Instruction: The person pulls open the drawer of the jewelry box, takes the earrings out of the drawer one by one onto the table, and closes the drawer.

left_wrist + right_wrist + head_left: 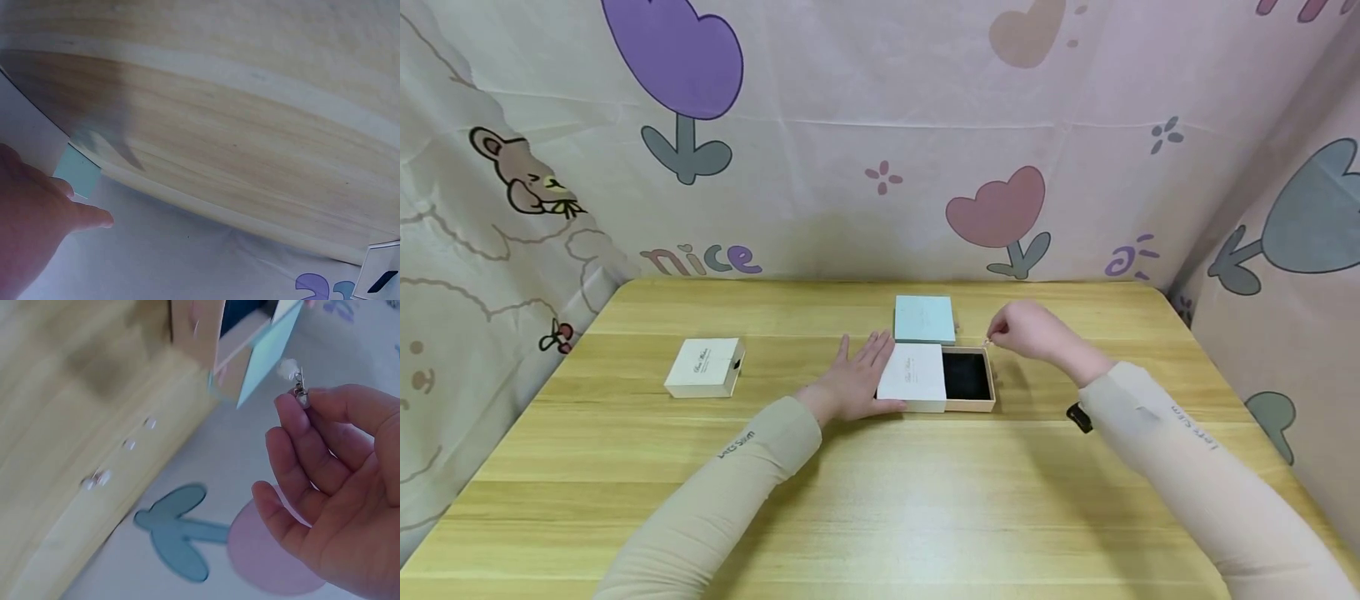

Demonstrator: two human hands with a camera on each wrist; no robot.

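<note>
A white slide-out box lies on the table with its drawer pulled out to the right, showing a black lining. My left hand rests against the left side of its sleeve, fingers spread and straight. Beyond the drawer's right end, my right hand pinches a small earring between thumb and index finger; it has a whitish bead and silvery metal parts. The other fingers of that hand curl loosely. Directly behind the white box lies a pale teal box.
Another white box with a dark tab stands at the left of the wooden table. Small shiny pieces lie on the tabletop in the right wrist view. A printed cloth hangs behind the table and along its sides.
</note>
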